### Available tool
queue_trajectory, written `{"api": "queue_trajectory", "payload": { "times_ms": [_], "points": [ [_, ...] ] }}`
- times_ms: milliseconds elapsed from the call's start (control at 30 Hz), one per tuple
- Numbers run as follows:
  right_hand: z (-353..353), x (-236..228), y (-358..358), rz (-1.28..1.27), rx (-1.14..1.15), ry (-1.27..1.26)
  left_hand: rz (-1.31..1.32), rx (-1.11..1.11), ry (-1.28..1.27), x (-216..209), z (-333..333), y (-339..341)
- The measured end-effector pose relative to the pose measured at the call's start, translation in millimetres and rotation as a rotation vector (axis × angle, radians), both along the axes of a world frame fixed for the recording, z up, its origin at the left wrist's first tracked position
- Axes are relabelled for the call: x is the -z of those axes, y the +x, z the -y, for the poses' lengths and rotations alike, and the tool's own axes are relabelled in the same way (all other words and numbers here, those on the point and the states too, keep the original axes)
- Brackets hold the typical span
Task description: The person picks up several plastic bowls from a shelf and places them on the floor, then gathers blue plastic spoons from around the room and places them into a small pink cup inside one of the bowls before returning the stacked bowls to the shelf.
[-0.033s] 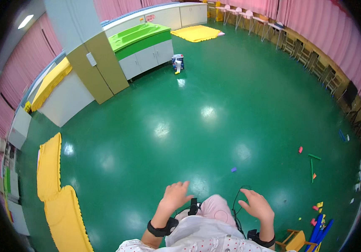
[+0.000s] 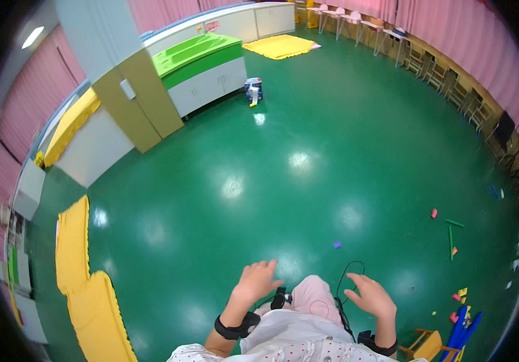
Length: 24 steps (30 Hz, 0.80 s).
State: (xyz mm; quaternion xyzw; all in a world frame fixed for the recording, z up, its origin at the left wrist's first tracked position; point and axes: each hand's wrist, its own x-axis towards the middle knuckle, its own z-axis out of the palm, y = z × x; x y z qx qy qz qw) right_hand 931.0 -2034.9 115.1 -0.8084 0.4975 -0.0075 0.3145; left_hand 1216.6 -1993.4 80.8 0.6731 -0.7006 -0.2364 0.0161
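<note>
My left hand [image 2: 256,282] hovers over the floor in front of me, fingers spread and holding nothing. Off to its right, my right hand [image 2: 373,298] is also empty, its thumb apart from the fingers. Black bands circle both wrists. A thin dark cable [image 2: 356,263] loops beside my right hand; whether they touch I cannot tell. Between the hands, a leg in pale pink cloth [image 2: 312,298] shows below my white dotted top [image 2: 296,338]. Just ahead on the green floor [image 2: 241,223] lies a small purple block [image 2: 337,245], apart from both hands.
Blue sticks [image 2: 461,329], green sticks [image 2: 451,242] and a red piece [image 2: 434,213] lie at right, near a small wooden chair [image 2: 431,345]. Yellow mats [image 2: 72,247] line the left. Ahead stand a green-topped sink unit [image 2: 211,78] and a dark blue container [image 2: 253,90]. Stools edge the right wall.
The whole view has shifted very slightly. Both hands stay open and empty in nearly the same place.
</note>
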Motion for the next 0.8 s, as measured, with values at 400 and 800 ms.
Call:
{"api": "queue_trajectory", "payload": {
  "times_ms": [400,800],
  "points": [
    [391,32,-12,0.092,0.154,-0.017,0.069,-0.026,0.109,-5,421,14],
    [800,-3,6,-0.056,-0.075,-0.066,0.068,-0.149,0.155,34,765,72]
  ]
}}
